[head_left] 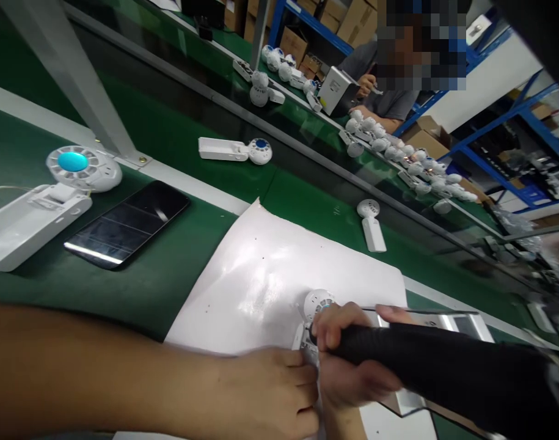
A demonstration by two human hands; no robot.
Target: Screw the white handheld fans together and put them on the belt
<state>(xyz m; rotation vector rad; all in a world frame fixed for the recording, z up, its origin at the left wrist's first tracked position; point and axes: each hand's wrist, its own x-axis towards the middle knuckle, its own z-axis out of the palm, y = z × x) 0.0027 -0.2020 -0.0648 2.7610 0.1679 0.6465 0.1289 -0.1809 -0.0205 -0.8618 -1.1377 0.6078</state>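
My left hand (274, 388) reaches in from the left, its fingers curled at the lower part of a white round-headed device (316, 300) on the white sheet (242, 287). My right hand (347, 360) is wrapped round a thick black tool (426, 360), whose tip end points at the device's hinge area. The device's round head shows above my hands; most of its body and the tool's tip are hidden by my fingers.
A black phone (127, 223) and a larger white device with a blue button (84, 168) lie at left. Two similar devices (222, 150) (373, 229) rest beyond the sheet. A metal post (77, 73) rises at left. Across the bench, a person (398, 101) works beside many white parts.
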